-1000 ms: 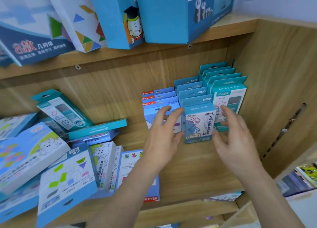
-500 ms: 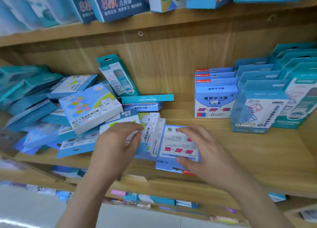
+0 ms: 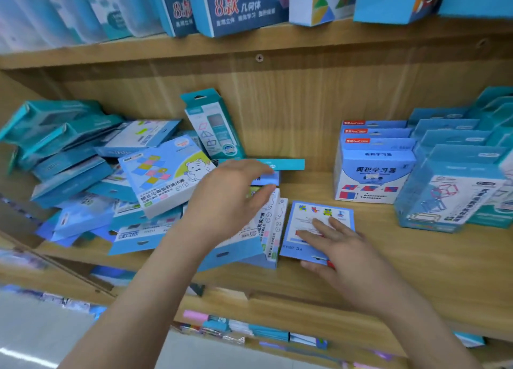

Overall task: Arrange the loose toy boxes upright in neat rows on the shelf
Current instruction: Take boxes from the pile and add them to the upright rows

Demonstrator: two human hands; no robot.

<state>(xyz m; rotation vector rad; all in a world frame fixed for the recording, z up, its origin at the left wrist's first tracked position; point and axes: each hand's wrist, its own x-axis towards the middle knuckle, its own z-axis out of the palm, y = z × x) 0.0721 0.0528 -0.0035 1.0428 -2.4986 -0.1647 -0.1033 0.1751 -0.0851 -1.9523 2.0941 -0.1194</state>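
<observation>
A flat blue toy box (image 3: 324, 216) lies face up on the wooden shelf (image 3: 402, 263). My right hand (image 3: 347, 252) rests on it with straight fingers, and the thumb lies against its near edge. My left hand (image 3: 230, 199) reaches over a messy pile of loose boxes. Its fingers and thumb are spread on either side of a small blue box (image 3: 266, 178) and hold nothing. A white box with a bear (image 3: 163, 174) tops the pile. Upright rows stand to the right: light blue boxes (image 3: 372, 174) and teal boxes (image 3: 449, 191).
A tall teal box (image 3: 213, 127) leans against the back panel, above a long teal box (image 3: 286, 164) lying flat. Large boxes (image 3: 238, 8) fill the shelf above. Small packets (image 3: 249, 330) sit on the shelf below. Bare board lies between the flat box and the upright rows.
Both hands left the upright teal box at the right and moved left to the loose pile. The right hand settled on the flat blue box and the left reached farther over the pile.
</observation>
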